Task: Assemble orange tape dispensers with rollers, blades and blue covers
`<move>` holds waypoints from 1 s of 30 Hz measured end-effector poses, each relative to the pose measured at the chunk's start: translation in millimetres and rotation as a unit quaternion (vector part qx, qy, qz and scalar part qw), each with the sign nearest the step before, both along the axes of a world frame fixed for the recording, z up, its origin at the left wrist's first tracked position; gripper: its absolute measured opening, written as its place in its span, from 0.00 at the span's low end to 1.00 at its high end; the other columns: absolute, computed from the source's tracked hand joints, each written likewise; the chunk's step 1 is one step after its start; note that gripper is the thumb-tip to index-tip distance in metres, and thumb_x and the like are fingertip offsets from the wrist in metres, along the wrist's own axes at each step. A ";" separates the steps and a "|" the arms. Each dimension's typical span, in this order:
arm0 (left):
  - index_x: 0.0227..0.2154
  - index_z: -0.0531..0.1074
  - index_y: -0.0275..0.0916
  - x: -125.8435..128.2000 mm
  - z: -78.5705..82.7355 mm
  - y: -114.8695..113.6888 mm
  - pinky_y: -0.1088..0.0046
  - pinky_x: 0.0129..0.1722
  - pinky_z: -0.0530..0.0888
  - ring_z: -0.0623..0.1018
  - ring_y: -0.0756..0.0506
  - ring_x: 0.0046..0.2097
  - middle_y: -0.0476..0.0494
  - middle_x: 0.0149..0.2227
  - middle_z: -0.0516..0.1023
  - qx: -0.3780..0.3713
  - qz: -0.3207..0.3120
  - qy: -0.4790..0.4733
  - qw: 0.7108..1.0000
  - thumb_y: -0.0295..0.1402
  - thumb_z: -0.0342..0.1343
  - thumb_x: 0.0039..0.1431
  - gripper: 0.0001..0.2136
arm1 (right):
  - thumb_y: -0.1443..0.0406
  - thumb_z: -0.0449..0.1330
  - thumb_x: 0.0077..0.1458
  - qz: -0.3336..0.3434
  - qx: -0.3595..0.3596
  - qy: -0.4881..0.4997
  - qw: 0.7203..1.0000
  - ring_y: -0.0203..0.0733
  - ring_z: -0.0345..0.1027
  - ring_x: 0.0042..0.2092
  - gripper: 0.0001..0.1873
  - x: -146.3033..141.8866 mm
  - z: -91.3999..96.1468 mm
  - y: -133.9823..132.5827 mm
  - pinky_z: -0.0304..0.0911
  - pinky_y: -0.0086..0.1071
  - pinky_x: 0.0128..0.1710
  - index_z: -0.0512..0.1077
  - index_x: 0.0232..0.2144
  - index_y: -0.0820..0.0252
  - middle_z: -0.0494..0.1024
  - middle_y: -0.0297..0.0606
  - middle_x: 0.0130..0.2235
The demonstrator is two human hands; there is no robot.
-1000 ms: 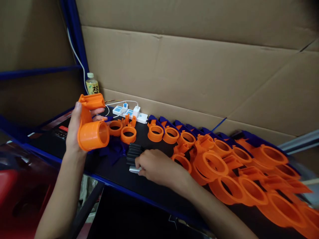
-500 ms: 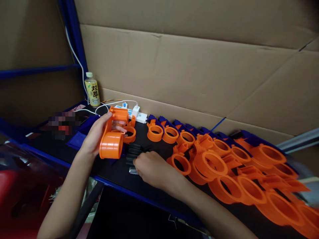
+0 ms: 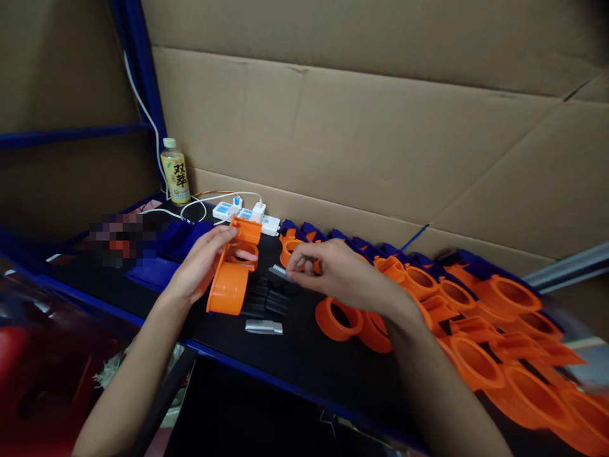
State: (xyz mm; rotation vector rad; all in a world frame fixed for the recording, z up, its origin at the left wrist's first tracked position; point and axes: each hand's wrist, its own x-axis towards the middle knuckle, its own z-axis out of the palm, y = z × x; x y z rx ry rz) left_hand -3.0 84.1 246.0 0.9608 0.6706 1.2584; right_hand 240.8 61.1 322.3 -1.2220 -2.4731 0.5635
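My left hand (image 3: 197,268) is closed around an orange plastic tape dispenser body (image 3: 227,289), holding it tilted just above the table. Pinched in the fingertips of my right hand (image 3: 328,270) is a small metal serrated blade (image 3: 278,271), its teeth facing up and away. It is a short way to the right of the dispenser, apart from it. Below the blade lie several black strip-like parts (image 3: 269,298). Another silvery toothed blade or small stack of blades (image 3: 264,327) rests nearer the table's front edge.
Several orange dispenser bodies (image 3: 476,362) crowd the right side, with blue-backed ones along the cardboard wall (image 3: 304,127). A power strip (image 3: 271,225) with white cables and a drink bottle (image 3: 175,174) stand at the back left. Blue plastic parts (image 3: 152,273) lie left of my left hand.
My right hand has risen from the black parts and moved away and right, now with a blade in its fingers. My left hand has shifted the dispenser body slightly right.
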 end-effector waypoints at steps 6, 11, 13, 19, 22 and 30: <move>0.43 0.74 0.38 26.3 -4.2 -10.7 0.63 0.35 0.83 0.85 0.41 0.35 0.42 0.40 0.83 -0.016 -0.052 0.008 0.999 0.37 0.66 0.58 0.13 | 0.61 0.60 0.63 -0.061 0.099 0.078 0.990 0.37 0.70 0.34 0.11 4.1 4.6 6.5 0.61 0.31 0.35 0.81 0.44 0.53 0.83 0.35 0.38; 0.44 0.75 0.39 37.6 -4.6 -17.7 0.65 0.35 0.83 0.85 0.42 0.35 0.41 0.42 0.83 0.014 -0.076 0.033 0.996 0.38 0.65 0.60 0.13 | 0.63 0.59 0.64 -0.079 0.139 0.061 0.985 0.38 0.70 0.36 0.12 0.2 -1.6 9.9 0.61 0.32 0.38 0.82 0.44 0.54 0.82 0.38 0.40; 0.44 0.75 0.39 38.4 -3.7 -19.0 0.65 0.35 0.83 0.85 0.42 0.34 0.42 0.40 0.83 0.019 -0.073 0.041 0.996 0.38 0.65 0.60 0.13 | 0.63 0.59 0.64 -0.079 0.136 0.056 0.986 0.39 0.71 0.37 0.11 -0.8 -4.1 10.7 0.62 0.33 0.39 0.82 0.44 0.55 0.82 0.39 0.40; 0.40 0.76 0.39 35.7 -3.6 -17.9 0.67 0.34 0.82 0.85 0.42 0.33 0.44 0.34 0.82 0.023 -0.093 0.086 0.992 0.42 0.64 0.60 0.12 | 0.63 0.59 0.65 -0.064 0.123 0.076 0.987 0.39 0.71 0.38 0.11 -6.5 -15.1 16.7 0.62 0.33 0.41 0.82 0.41 0.54 0.81 0.39 0.39; 0.41 0.77 0.39 34.4 -5.3 -16.4 0.67 0.34 0.80 0.85 0.41 0.33 0.42 0.36 0.83 0.025 -0.094 0.103 0.990 0.43 0.64 0.60 0.14 | 0.63 0.59 0.65 -0.060 0.119 0.108 0.985 0.40 0.72 0.42 0.11 -10.4 -22.4 21.1 0.63 0.33 0.43 0.83 0.42 0.54 0.81 0.39 0.42; 0.40 0.74 0.39 31.7 -6.3 -14.0 0.70 0.31 0.77 0.85 0.40 0.32 0.42 0.33 0.84 -0.003 -0.078 0.086 0.993 0.43 0.64 0.60 0.14 | 0.62 0.59 0.64 -0.081 0.112 0.140 0.980 0.38 0.70 0.37 0.12 -18.1 -32.8 25.9 0.61 0.32 0.36 0.82 0.45 0.53 0.81 0.39 0.41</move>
